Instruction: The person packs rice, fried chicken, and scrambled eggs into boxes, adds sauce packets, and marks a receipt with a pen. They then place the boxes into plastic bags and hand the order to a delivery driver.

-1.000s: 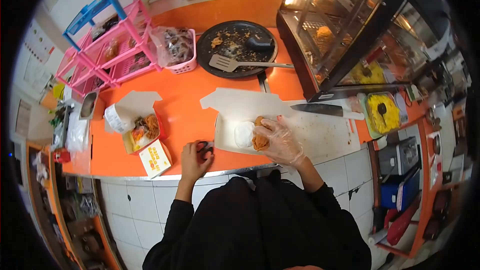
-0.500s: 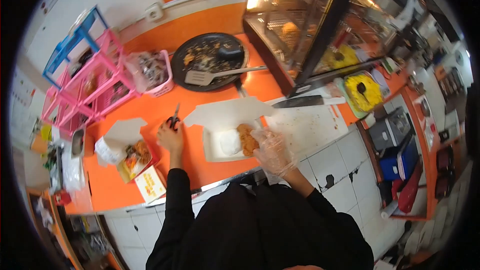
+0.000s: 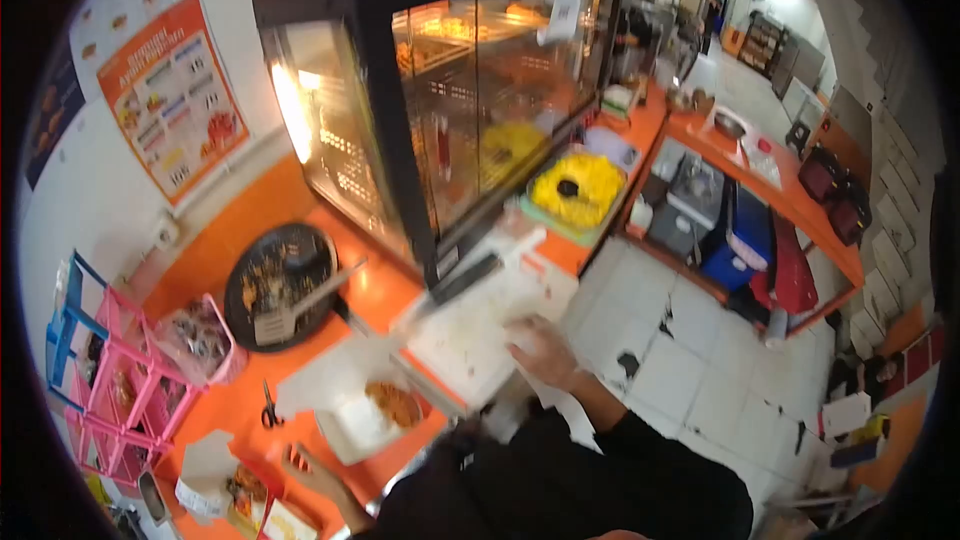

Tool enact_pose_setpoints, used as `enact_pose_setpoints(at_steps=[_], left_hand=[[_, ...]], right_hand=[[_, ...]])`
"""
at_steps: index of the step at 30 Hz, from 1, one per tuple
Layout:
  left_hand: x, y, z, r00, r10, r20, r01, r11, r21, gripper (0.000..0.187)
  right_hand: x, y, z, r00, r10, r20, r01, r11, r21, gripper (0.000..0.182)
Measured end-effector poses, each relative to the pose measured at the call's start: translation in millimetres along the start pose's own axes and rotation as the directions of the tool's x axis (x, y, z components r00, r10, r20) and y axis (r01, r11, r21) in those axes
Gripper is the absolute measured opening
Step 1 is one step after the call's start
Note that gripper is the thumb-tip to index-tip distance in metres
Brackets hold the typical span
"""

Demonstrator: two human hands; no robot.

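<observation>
My left hand (image 3: pixel 312 472) is low over the orange counter, fingers apart, between two boxes. Just beyond it lie black-handled scissors (image 3: pixel 269 406), untouched. To its right stands an open white food box (image 3: pixel 352 448) holding white rice (image 3: pixel 362 414) and a piece of fried chicken (image 3: pixel 394 404). On its left is another open box (image 3: pixel 203 472) with food inside. My right hand (image 3: pixel 541 351) is over the near edge of a white cutting board (image 3: pixel 470 348), slightly blurred, fingers apart with nothing visible in them. A large knife (image 3: pixel 466 278) rests along the board's far side.
A black pan (image 3: pixel 262 285) with a spatula (image 3: pixel 275 325) sits behind the boxes, beside a pink rack (image 3: pixel 128 380). The glass warming cabinet (image 3: pixel 440 140) rises behind the board. A tray of yellow food (image 3: pixel 585 180) stands to the right, above a tiled floor (image 3: pixel 640 310).
My view has swung to the right. My left hand has come away from the scissors. My right hand has left the chicken and moved right to the cutting board.
</observation>
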State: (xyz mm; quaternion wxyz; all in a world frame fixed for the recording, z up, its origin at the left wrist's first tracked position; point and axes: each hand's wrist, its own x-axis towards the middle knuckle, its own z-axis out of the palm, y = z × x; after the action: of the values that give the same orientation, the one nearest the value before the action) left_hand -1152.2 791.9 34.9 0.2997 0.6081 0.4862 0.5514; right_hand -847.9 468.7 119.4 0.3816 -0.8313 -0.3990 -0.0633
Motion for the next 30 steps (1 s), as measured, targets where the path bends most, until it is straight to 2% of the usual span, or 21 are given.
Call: enact_pose_setpoints(at_steps=[1,2,4,5,7,8,9,11,12,13,14,15,16,17,19,20,21,24,27,29,30], left_hand=[[3,2,1,0.999,0.024,-0.045,-0.023,0.999,0.027,0.030],[3,24,6,0.995,0.012,-0.100,-0.009,1.000,0.029,0.030],[3,61,15,0.991,-0.015,-0.134,0.016,1.000,0.009,0.026],[3,80,21,0.988,0.049,-0.148,-0.048,0.999,0.009,0.025],[3,119,49,0.967,0.173,-0.186,-0.174,0.985,0.007,0.022],[-3,135,66,0.952,0.230,-0.204,-0.232,0.973,0.014,0.021],[-15,151,88,0.949,0.221,-0.223,-0.225,0.974,0.008,0.021],[-46,190,141,0.901,0.344,-0.265,-0.356,0.935,0.003,0.016],[-72,205,173,0.984,0.131,-0.123,-0.149,0.978,-0.149,0.015],[-110,222,239,0.881,0.472,-0.009,-0.463,0.860,-0.212,0.015],[-134,230,269,0.900,0.389,0.198,-0.369,0.920,-0.132,0.016],[-164,232,310,0.849,0.448,0.280,-0.360,0.879,-0.313,0.017],[-187,271,325,0.688,0.609,0.396,-0.525,0.793,-0.309,0.024],[-210,285,342,0.588,0.599,0.543,-0.527,0.793,-0.305,0.031],[-250,282,377,0.434,0.574,0.694,-0.502,0.794,-0.343,0.047],[-267,273,388,0.360,0.527,0.770,-0.615,0.754,-0.229,0.056],[-278,270,392,0.374,0.512,0.773,-0.618,0.759,-0.204,0.056],[-295,269,397,0.162,0.435,0.886,-0.742,0.645,-0.181,0.060],[-307,262,400,0.169,0.407,0.898,-0.757,0.637,-0.146,0.062],[-313,261,400,0.177,0.394,0.902,-0.774,0.622,-0.120,0.063],[-312,260,402,0.180,0.395,0.901,-0.795,0.597,-0.104,0.064]], right_hand=[[12,21,-6,0.995,-0.007,-0.096,-0.004,0.993,-0.115,0.036],[28,36,-18,0.990,-0.055,-0.130,0.039,0.991,-0.127,0.036],[49,58,-44,0.991,0.077,-0.112,-0.081,0.996,-0.037,0.038],[60,73,-53,0.991,0.059,-0.118,-0.064,0.997,-0.036,0.038],[94,106,-74,0.993,0.003,-0.119,-0.039,0.952,-0.302,0.039],[113,107,-93,0.983,0.181,-0.033,-0.183,0.939,-0.290,0.042],[122,127,-100,0.986,0.161,-0.032,-0.163,0.941,-0.296,0.042],[150,171,-110,0.991,0.048,-0.122,-0.086,0.938,-0.337,0.046],[160,187,-116,0.996,0.091,-0.020,-0.091,0.919,-0.383,0.050],[182,179,-141,0.963,0.234,0.132,-0.178,0.924,-0.337,0.053],[190,199,-131,0.968,0.220,0.122,-0.161,0.913,-0.374,0.054],[191,221,-120,0.970,0.213,0.115,-0.146,0.893,-0.425,0.056],[193,235,-114,0.971,0.203,0.126,-0.128,0.888,-0.442,0.056],[198,245,-109,0.955,0.255,0.153,-0.154,0.864,-0.478,0.056],[211,252,-113,0.936,0.287,0.204,-0.146,0.844,-0.517,0.056],[214,246,-118,0.898,0.377,0.228,-0.231,0.843,-0.486,0.054],[218,242,-119,0.848,0.465,0.254,-0.321,0.832,-0.452,0.052],[230,273,-119,0.853,0.433,0.292,-0.306,0.868,-0.392,0.052],[246,275,-149,0.828,0.472,0.301,-0.352,0.857,-0.377,0.053],[245,260,-179,0.865,0.486,0.127,-0.371,0.788,-0.491,0.056],[242,274,-176,0.868,0.477,0.137,-0.361,0.796,-0.486,0.056]])
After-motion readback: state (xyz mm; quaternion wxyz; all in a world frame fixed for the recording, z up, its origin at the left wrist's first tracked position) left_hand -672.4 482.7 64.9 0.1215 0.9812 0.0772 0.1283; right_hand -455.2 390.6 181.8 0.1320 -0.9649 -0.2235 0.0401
